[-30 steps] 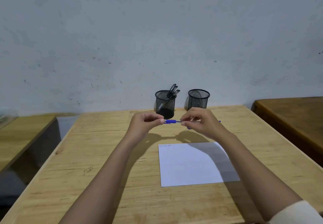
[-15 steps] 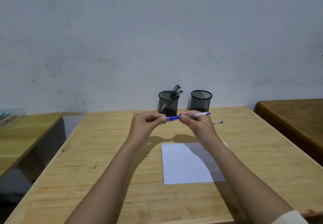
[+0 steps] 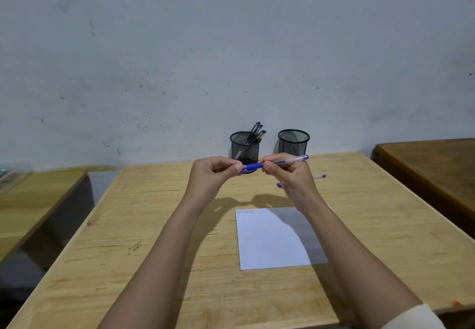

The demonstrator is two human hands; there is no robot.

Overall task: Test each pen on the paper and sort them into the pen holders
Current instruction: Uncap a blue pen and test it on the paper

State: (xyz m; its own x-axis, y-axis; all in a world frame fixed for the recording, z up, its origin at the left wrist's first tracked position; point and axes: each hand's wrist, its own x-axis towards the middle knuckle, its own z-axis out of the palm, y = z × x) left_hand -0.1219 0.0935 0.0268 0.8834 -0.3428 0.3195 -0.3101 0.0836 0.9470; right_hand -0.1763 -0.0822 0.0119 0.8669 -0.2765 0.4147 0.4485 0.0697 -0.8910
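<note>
A wooden table [image 3: 154, 213] stands against a grey wall. Above it, the left hand [image 3: 213, 177] pinches the blue cap end of a pen [image 3: 288, 160], perhaps capped, in front of a mesh holder [image 3: 244, 149] of black pens. The right hand [image 3: 293, 179] pinches the pen's clear barrel. Paper [image 3: 267, 241] lies below the hands.

Classroom-like room — wooden desks [image 3: 154, 226] side by side, scuffed white wall [image 3: 231, 46], mesh pen holders [image 3: 293, 142]

Head-worn wide view, forward and down across table [image 3: 154, 213] toward wall [image 3: 231, 46].
</note>
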